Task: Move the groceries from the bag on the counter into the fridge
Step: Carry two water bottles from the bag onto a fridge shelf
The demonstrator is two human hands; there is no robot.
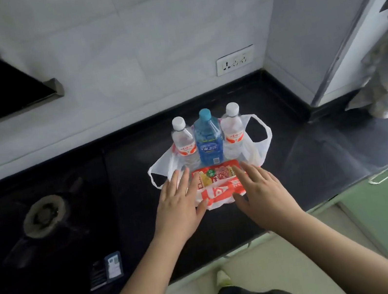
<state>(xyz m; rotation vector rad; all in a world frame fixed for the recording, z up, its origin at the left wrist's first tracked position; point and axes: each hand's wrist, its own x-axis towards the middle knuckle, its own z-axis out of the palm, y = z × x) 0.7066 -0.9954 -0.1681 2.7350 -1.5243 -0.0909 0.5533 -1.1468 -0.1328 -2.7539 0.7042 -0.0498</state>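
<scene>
Nearest, the left hand and right hand lay flat with fingers spread, holding nothing, on either side of a red snack packet resting on the white plastic bag on the black counter. The packet looked light, soft and crinkly, best pinched by its edges. Behind it stood two clear water bottles flanking a blue bottle, likely heavier and slick, best gripped around their middles.

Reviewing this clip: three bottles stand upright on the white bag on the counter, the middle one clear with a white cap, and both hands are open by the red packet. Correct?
Not quite. The head view shows the middle bottle is blue with a blue cap; the two outer bottles are clear with white caps. The rest holds: all stand on the white bag, left hand and right hand open by the red packet.
</scene>
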